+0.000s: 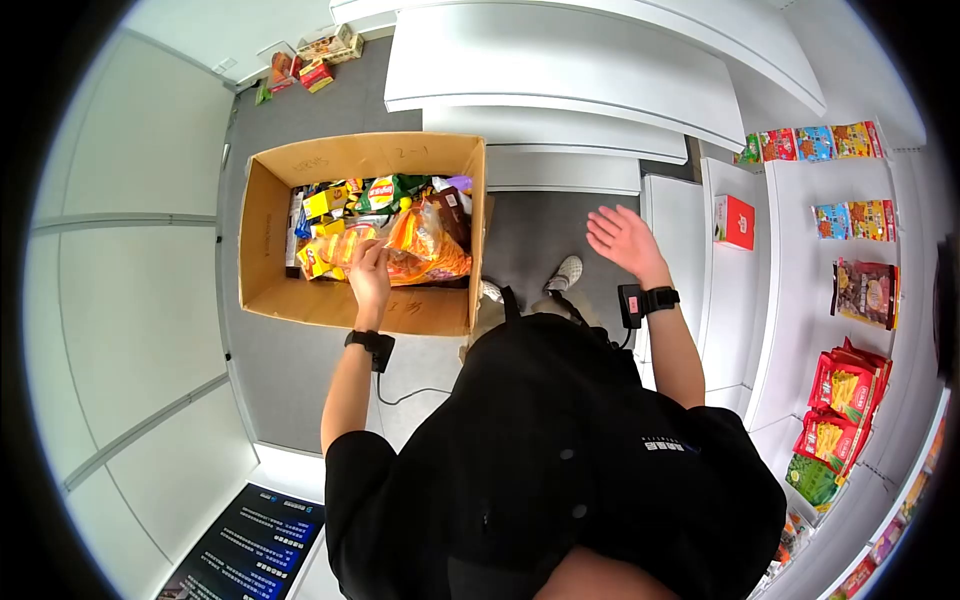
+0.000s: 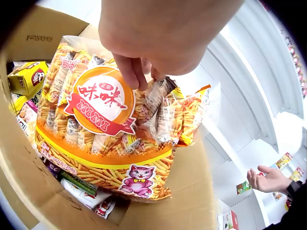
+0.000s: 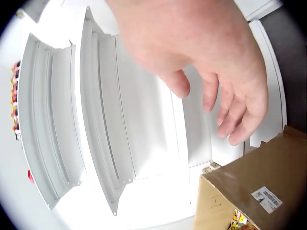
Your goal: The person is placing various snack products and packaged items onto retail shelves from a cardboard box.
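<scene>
The left hand (image 1: 370,265) is over the cardboard box (image 1: 365,150), fingers curled downward in what looks like a pinch, though the thumb is mostly hidden. The left forearm reaches across the box's near wall. The right hand (image 1: 626,243) hangs right of the box, fingers loosely extended, thumb apart.

Looks like 1 plump MIMI bag (image 2: 103,127), stuffed with small packets, tilted, pinched by left fingers (image 2: 125,72) in a cardboard box (image 1: 268,235).

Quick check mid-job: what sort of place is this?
Probably a small shop, or a mock-up of one: white shelving, red snack packets displayed at the head view's right, and a cardboard box holding more packaged snacks.
</scene>
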Available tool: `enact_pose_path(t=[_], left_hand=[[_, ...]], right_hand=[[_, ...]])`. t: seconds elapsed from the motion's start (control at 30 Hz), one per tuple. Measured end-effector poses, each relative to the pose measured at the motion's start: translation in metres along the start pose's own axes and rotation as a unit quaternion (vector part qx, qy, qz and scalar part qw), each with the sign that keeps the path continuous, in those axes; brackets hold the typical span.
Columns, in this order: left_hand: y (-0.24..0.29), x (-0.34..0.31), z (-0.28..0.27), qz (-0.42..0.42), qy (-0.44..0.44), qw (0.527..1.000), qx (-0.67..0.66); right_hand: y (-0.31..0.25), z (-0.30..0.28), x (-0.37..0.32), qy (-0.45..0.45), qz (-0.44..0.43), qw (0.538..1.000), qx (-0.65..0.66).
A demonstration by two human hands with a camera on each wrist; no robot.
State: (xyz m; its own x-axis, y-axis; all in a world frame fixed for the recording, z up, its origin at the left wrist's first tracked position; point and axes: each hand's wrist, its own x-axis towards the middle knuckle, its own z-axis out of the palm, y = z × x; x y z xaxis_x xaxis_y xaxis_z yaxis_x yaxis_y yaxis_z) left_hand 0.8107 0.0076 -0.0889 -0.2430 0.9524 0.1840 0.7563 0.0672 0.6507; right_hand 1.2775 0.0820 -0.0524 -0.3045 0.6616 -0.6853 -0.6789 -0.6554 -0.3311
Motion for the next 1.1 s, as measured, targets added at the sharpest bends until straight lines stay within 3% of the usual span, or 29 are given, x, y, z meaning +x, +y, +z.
enact_pose_path(t=[0.13,0.23,0.3,0.43,0.57,0.63,0.7,0.77,0.83,0.87,0.97,1.1], left_hand=[[0.016,-0.011,-0.018,-0.019,0.035,0.998,-0.050],[0.038,-0.009,-0.028,0.024,0.052,0.998,-0.037],[0.060,0.001,-0.032,0.053,0.049,0.997,-0.040],[0.112,0.021,-0.044,0.094,0.037,0.992,-0.072],[0.165,0.030,-0.053,0.155,0.042,0.983,-0.085],[0.195,0.038,-0.048,0.209,0.026,0.975,-0.077],[0.233,0.039,-0.043,0.261,0.004,0.962,-0.078],[0.265,0.036,-0.025,0.277,-0.015,0.956,-0.095],[0.307,0.019,-0.014,0.289,-0.026,0.951,-0.108],[0.327,0.014,0.000,0.286,-0.049,0.948,-0.132],[0.382,-0.008,0.037,0.333,-0.090,0.923,-0.168],[0.450,-0.048,0.089,0.371,-0.184,0.886,-0.209]], right_hand=[[0.029,0.044,0.015,-0.038,0.055,0.989,-0.136],[0.049,0.081,0.020,-0.120,0.066,0.958,-0.253],[0.058,0.116,0.013,-0.118,0.050,0.937,-0.325],[0.059,0.161,-0.006,-0.133,-0.025,0.845,-0.517],[0.043,0.177,-0.034,-0.187,-0.060,0.819,-0.539],[0.032,0.168,-0.031,-0.229,-0.183,0.797,-0.528],[0.015,0.159,-0.050,-0.267,-0.177,0.817,-0.480],[-0.013,0.141,-0.077,-0.221,-0.213,0.786,-0.537],[-0.023,0.113,-0.106,-0.165,-0.429,0.662,-0.592],[-0.031,0.098,-0.124,-0.126,-0.394,0.700,-0.583],[-0.047,0.047,-0.170,-0.055,-0.439,0.717,-0.538],[-0.066,-0.029,-0.233,0.061,-0.413,0.755,-0.505]])
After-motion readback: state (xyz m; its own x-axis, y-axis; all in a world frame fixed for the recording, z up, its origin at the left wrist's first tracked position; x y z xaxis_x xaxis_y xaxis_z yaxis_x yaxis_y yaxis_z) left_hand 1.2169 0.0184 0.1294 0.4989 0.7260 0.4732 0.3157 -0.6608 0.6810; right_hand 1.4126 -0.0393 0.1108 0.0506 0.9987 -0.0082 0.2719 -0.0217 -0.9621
